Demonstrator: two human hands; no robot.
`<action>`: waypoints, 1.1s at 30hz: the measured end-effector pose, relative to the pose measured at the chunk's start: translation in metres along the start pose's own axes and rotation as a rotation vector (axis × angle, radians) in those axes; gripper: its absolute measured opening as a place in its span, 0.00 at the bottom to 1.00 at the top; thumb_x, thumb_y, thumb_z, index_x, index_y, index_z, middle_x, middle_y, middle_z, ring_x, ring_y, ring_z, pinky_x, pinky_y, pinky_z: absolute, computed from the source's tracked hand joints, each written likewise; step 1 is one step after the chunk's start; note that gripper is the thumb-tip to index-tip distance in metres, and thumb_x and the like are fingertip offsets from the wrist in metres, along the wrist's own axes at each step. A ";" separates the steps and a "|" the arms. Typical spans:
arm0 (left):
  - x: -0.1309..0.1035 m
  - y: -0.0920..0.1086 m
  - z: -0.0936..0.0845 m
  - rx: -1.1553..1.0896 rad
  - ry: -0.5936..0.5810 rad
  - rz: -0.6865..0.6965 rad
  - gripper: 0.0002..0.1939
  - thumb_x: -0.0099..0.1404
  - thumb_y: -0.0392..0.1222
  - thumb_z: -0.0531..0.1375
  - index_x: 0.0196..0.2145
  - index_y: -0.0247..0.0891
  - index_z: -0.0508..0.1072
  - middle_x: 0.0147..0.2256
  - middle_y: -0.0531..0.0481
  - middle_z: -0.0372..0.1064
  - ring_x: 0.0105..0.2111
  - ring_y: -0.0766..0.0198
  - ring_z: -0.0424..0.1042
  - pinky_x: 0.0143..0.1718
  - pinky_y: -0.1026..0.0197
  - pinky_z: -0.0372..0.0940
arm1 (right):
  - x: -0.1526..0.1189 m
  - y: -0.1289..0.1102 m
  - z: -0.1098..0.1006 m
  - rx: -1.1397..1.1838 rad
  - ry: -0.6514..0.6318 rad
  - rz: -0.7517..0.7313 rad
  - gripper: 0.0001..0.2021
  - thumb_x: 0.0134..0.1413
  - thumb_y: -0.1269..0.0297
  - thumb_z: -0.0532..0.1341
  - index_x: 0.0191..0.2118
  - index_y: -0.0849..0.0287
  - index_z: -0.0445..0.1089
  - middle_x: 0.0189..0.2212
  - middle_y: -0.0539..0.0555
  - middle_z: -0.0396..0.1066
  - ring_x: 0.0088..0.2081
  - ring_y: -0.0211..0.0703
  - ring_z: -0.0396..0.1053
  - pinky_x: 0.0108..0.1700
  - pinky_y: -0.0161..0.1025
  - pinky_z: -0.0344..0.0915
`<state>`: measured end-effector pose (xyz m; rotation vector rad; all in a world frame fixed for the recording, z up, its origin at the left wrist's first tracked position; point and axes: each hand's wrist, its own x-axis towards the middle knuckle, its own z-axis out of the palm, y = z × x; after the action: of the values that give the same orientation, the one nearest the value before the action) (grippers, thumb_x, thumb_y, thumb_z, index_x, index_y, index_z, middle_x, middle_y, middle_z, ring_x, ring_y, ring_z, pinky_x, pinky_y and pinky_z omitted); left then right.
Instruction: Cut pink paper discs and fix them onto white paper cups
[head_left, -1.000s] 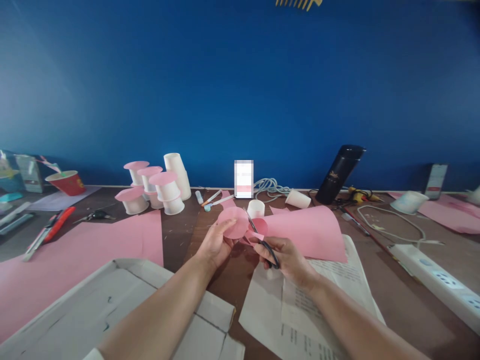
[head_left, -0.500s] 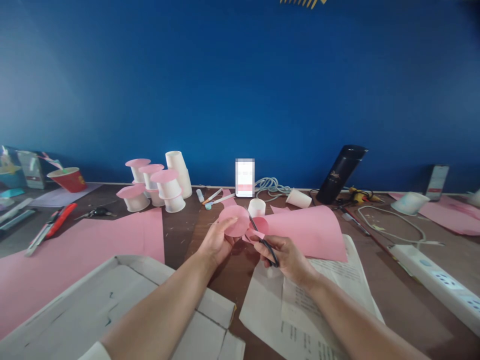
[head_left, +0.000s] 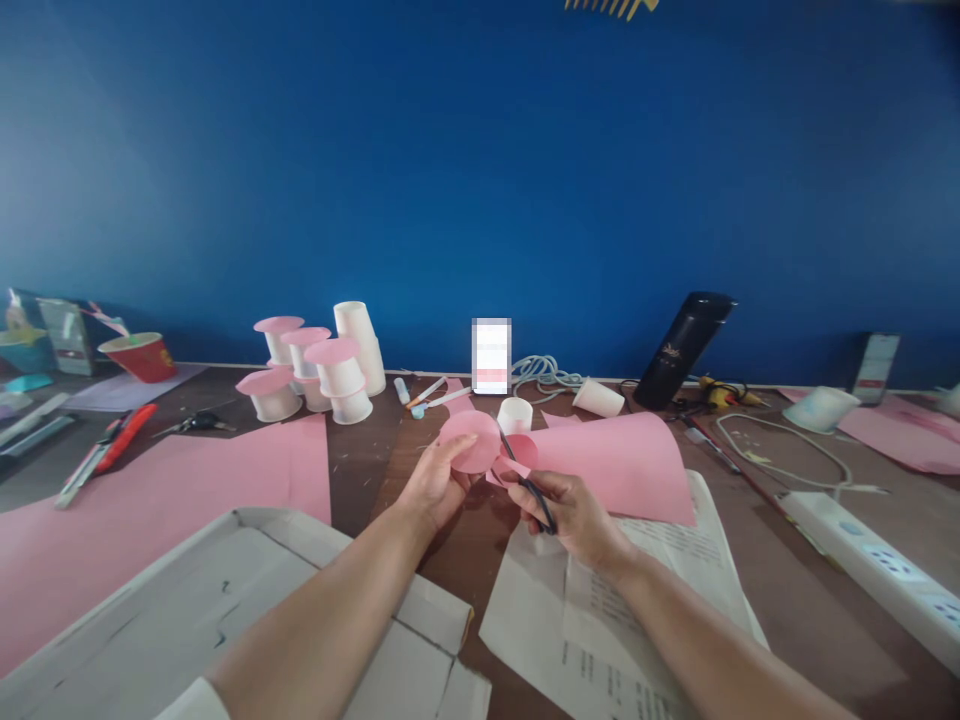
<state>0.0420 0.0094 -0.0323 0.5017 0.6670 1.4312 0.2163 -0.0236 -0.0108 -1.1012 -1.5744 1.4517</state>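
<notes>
While L hand [head_left: 435,487] pinches pink disc [head_left: 469,442], R hand [head_left: 583,518] grips scissors [head_left: 539,501] nr its edge, hands apart.

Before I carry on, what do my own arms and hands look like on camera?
Your left hand and right hand are both ungloved, with no watch, bracelet or ring that I can make out. The left forearm is bare down to a plain white sleeve edge low in the picture. The right forearm shows no sleeve.
</notes>
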 end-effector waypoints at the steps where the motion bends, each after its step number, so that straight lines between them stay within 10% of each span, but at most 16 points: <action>1: 0.000 0.000 0.000 0.000 0.000 -0.001 0.14 0.53 0.33 0.65 0.39 0.29 0.73 0.35 0.43 0.75 0.33 0.61 0.74 0.37 0.61 0.70 | 0.000 -0.001 0.000 0.002 0.002 0.000 0.19 0.48 0.48 0.64 0.26 0.63 0.71 0.18 0.47 0.60 0.21 0.32 0.57 0.23 0.33 0.52; 33: -0.001 -0.002 0.004 -0.077 0.046 0.020 0.09 0.57 0.33 0.64 0.37 0.31 0.72 0.34 0.44 0.75 0.32 0.63 0.74 0.35 0.61 0.72 | 0.003 0.010 0.000 -0.016 -0.027 0.001 0.22 0.53 0.48 0.61 0.45 0.63 0.73 0.21 0.48 0.64 0.22 0.32 0.61 0.23 0.32 0.53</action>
<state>0.0462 0.0081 -0.0305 0.4171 0.6429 1.4850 0.2163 -0.0208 -0.0213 -1.0959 -1.6069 1.4626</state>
